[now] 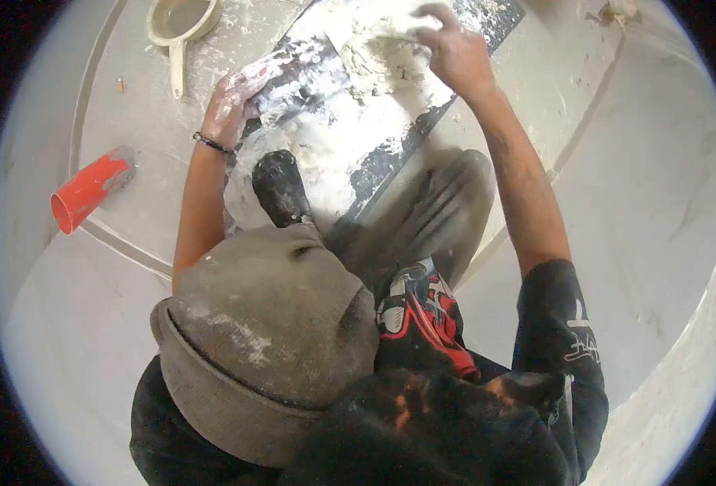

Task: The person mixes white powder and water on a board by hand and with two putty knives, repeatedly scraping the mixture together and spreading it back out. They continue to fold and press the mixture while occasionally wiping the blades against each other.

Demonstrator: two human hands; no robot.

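Nearest to us is a grey cap (269, 340) dusted with white, the person crouched low on a pale floor (657, 202). Just beyond it a dark shoe (281, 188) splashed with white sits at the near edge of the mess, with a bent knee (447, 202) to its right. Off to the left, well apart, a red cup (91, 188) lies on its side.

Further out is a long dark board (309, 69), running at an angle from near-left to far-right and smeared nearly all over. The white paste (374, 61) is heaped on its far half and spread thin down toward the shoe.

The left hand (232, 101), caked white, with a bracelet (212, 143) on the wrist, lies flat at the board's left edge, fingers stretched out together. The right hand (455, 53) is spread like a claw, fingertips pressed down into the heap.

That paste looks wet, soft and sticky. I'd judge it heavy in a lump and shapeless, likely to sag or slide off the fingers. It is best scooped from underneath with a cupped palm, not pinched.

Farthest, at the top left, a pale ladle (180, 24) rests on the floor.
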